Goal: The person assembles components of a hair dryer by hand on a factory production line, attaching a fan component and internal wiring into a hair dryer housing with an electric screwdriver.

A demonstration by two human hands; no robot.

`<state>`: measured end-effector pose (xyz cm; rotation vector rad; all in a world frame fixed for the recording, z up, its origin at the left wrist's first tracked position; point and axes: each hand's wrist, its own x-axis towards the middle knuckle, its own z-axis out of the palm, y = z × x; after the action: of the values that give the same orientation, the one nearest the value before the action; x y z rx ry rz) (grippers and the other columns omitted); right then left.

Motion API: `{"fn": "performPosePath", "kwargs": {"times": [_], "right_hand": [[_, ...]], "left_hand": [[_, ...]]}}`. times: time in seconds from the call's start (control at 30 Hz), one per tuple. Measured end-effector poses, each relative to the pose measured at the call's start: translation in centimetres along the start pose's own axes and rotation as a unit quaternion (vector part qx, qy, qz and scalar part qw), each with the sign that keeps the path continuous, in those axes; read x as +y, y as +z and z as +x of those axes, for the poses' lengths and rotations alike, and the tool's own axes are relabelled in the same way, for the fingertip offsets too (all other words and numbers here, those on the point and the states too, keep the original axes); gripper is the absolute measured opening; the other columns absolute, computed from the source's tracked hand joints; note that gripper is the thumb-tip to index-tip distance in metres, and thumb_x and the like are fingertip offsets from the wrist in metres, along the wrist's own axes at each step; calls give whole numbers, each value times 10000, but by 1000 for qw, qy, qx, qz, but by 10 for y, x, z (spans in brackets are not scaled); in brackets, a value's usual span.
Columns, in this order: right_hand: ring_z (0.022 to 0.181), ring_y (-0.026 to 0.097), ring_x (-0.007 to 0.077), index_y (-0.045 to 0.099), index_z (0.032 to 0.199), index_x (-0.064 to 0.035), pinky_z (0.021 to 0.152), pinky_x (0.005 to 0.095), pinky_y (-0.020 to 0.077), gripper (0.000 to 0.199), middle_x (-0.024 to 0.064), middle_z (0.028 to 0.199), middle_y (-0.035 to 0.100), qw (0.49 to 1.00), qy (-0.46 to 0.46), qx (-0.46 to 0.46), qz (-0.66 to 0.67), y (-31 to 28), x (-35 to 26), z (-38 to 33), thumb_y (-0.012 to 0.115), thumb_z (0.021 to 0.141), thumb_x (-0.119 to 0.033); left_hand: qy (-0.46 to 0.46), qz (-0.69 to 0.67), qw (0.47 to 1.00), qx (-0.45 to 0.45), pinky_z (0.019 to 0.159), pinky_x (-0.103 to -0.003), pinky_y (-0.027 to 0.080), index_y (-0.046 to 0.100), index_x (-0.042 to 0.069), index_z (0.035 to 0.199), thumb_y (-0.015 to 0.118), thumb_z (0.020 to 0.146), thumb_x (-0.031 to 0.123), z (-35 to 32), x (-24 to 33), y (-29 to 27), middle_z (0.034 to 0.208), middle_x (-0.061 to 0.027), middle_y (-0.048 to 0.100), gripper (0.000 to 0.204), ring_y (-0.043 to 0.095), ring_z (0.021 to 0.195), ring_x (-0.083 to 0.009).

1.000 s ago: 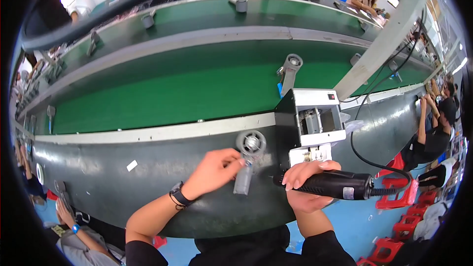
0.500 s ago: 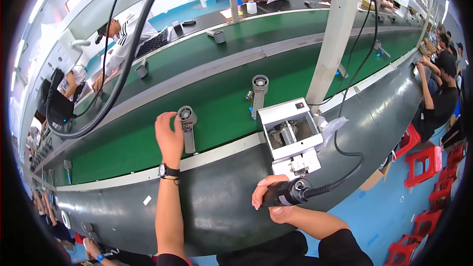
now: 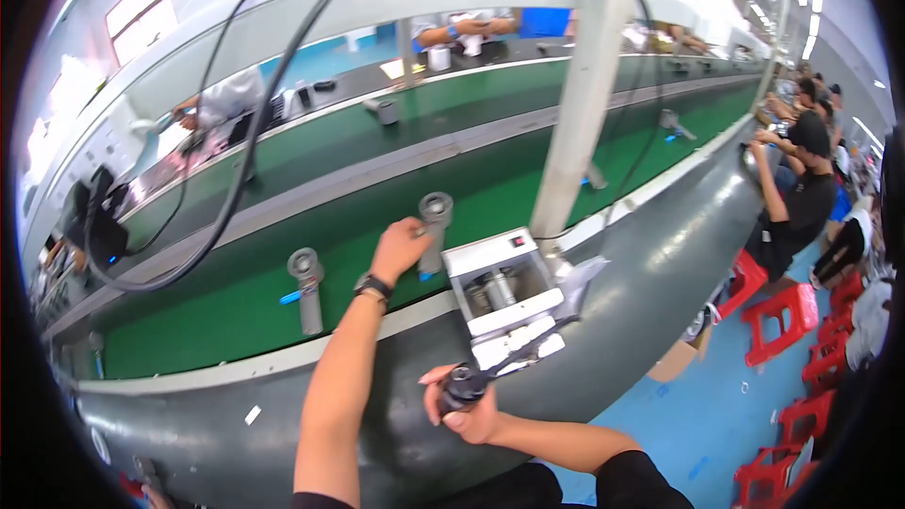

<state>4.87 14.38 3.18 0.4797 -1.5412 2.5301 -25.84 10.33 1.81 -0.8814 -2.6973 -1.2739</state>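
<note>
My left hand [image 3: 401, 251] reaches over the green belt to a grey handle-shaped housing with a round fan end [image 3: 435, 209]. Its fingers are drawn together at the housing's side, and what they pinch is too small to make out. A second grey fan-ended housing [image 3: 309, 306] lies further left, a blue piece [image 3: 290, 298] beside it. My right hand [image 3: 483, 419] is wrapped round a black corded power screwdriver [image 3: 462, 390] above the dark worktop. Just beyond it stands a white metal box [image 3: 504, 322] with an open top and small metal parts [image 3: 500, 288] inside.
A pale post [image 3: 575, 104] rises behind the box. Black cables [image 3: 247, 146] hang at the left. More housings [image 3: 385, 111] lie on the far belt. People [image 3: 801, 179] sit along the right, near red stools [image 3: 781, 322]. A clear plastic bag [image 3: 583, 283] touches the box.
My left hand has gone from the left housing to the right one, its fingers closing. The blue piece by the left housing now shows. My view has shifted; the screwdriver remains in my right hand.
</note>
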Motion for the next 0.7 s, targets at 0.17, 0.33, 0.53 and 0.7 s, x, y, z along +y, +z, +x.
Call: {"fn": "performPosePath", "kwargs": {"times": [0.17, 0.33, 0.53, 0.7], "right_hand": [[696, 500, 61, 431, 1375, -31, 634, 223, 416, 572, 10, 886, 551, 998, 18, 41, 49, -5, 1, 0, 671, 911, -264], [645, 495, 43, 429, 1352, -48, 583, 201, 418, 471, -5, 890, 536, 994, 70, 68, 45, 13, -17, 9, 641, 936, -107], [654, 515, 39, 488, 1289, -49, 564, 203, 437, 421, -10, 934, 570, 984, 122, 126, 17, 26, -32, 21, 683, 925, -129], [631, 532, 46, 481, 1335, -39, 553, 205, 451, 464, -1, 960, 574, 978, 177, 95, 54, 25, -11, 16, 682, 929, -139]], "left_hand": [[-91, -225, 960, -138, 577, -281, 406, 701, -13, 792, 622, 861, 207, -17, 17, -24, 664, 15, 592, 244, 515, 629, -89], [-122, -371, 917, -83, 678, -242, 376, 644, 1, 880, 599, 922, 227, -98, 56, -84, 912, -2, 608, 234, 504, 802, -67], [-77, -388, 918, 30, 790, -252, 420, 573, 13, 952, 561, 963, 209, -188, 88, -85, 970, -68, 628, 197, 551, 891, -119], [-131, -339, 931, 41, 736, -294, 498, 585, -22, 1054, 552, 974, 117, -231, 106, -82, 984, -93, 650, 163, 624, 820, -163]]}}
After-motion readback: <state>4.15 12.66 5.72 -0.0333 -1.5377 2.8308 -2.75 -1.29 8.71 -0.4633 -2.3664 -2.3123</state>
